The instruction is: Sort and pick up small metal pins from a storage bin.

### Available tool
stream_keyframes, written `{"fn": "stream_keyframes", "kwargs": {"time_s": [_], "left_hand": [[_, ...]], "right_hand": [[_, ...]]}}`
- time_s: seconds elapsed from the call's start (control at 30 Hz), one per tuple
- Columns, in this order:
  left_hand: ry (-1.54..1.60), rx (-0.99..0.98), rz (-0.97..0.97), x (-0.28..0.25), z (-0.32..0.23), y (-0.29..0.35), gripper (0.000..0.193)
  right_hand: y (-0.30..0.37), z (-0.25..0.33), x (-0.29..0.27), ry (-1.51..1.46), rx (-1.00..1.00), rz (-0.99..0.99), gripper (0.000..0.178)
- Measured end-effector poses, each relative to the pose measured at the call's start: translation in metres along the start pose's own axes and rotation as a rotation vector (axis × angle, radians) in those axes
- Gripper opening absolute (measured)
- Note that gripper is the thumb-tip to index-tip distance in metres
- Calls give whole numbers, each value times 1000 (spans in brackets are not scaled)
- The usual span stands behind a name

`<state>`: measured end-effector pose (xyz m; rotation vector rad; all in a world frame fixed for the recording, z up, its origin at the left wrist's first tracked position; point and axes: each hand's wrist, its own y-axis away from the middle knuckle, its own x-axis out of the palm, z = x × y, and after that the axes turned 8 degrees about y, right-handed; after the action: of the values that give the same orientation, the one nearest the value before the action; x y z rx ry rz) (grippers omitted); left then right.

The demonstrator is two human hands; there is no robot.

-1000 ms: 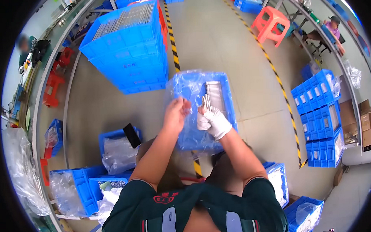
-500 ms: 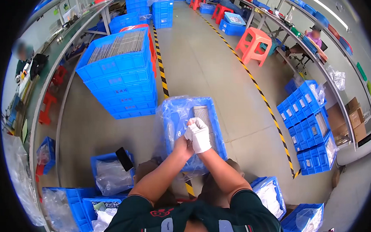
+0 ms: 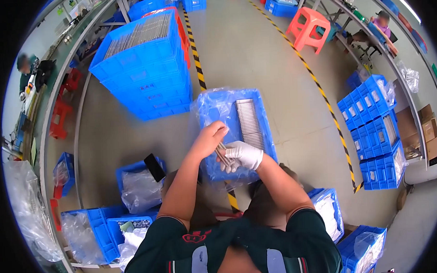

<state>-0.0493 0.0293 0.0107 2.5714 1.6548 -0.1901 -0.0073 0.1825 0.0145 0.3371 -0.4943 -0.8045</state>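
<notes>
The right hand (image 3: 245,156) is pinching rods (image 3: 223,153) above the bin (image 3: 268,133); the left hand (image 3: 210,138) is curling beside their far ends, its grip unclear.

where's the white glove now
In the head view, the white glove is on the right hand, right of and below centre, over the blue bin by the near end of the metal rod row.

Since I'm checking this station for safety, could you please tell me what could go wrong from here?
Thin silvery metal rods might slip from the white-gloved right hand. The loose clear plastic liner in the blue plastic crate could snag them. The flat black phone at the edge of another blue crate might fall.
</notes>
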Motion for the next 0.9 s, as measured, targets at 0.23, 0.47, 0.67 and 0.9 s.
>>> {"fn": "stream_keyframes", "kwargs": {"time_s": [0.23, 0.47, 0.67, 0.9], "left_hand": [[-7, -167, -117, 1, -14, 1, 16], [512, -111, -377, -4, 1, 1, 19], [802, -226, -194, 5, 4, 10, 21], [1004, -242, -164, 7, 3, 12, 21]], "right_hand": [[-17, -19, 16, -524, -106, 181, 27], [8, 8, -6, -245, -218, -348, 28], [15, 14, -8, -377, -299, -333, 25], [9, 7, -9, -444, -323, -314, 20]]}}
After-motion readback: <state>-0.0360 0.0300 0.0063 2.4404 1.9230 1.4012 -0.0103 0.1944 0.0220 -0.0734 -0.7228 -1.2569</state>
